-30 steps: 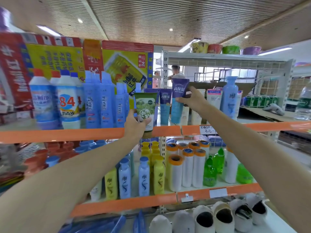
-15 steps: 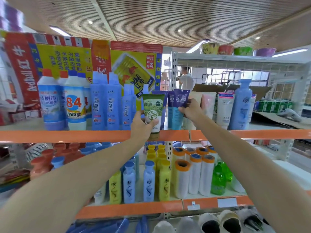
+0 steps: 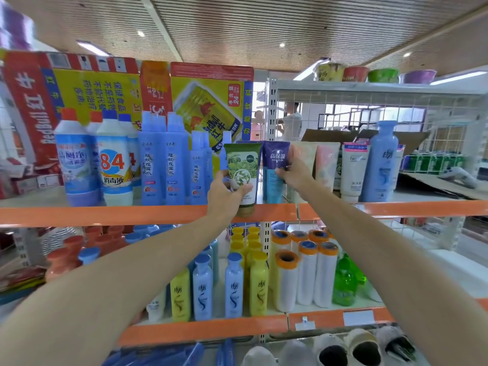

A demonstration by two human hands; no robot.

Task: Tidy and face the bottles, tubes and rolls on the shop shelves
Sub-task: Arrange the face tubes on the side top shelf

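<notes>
Far left on the top shelf (image 3: pixel 105 213): white bottles (image 3: pixel 113 165) standing up, labels to the front, close together. Looks done. Next to them, tall blue bottles (image 3: pixel 161 165) in a neat row, words facing out. Done too, by the look of it.

In the middle, still being fixed. Left hand (image 3: pixel 227 194) curled round the green tube (image 3: pixel 243 175), thumb across the front, fingers behind. Tube upright, cap down at the shelf's orange front edge, leaf picture facing out (a bit further forward than the blue bottles, so maybe needs a push back). Just to the right, right hand (image 3: pixel 293 174) pinching the purple and blue tube (image 3: pixel 276 167) from its right side. Also upright, words to the front, standing right beside the green one.

Further right on the same shelf: pale pink tubes (image 3: pixel 326 165) leaning a little and crowded, then a white tube (image 3: pixel 352 170) and a big blue bottle (image 3: pixel 381 165). Probably still to be tidied, the pink ones most of all.

Down on the lower shelf (image 3: pixel 203 330): yellow and blue bottles (image 3: pixel 233 286) in rows, white rolls (image 3: pixel 306 276) with orange tops standing close, green bottles (image 3: pixel 344 283) beside them. Fairly neat, though some labels hard to see from here.

About halfway, at a guess.
</notes>
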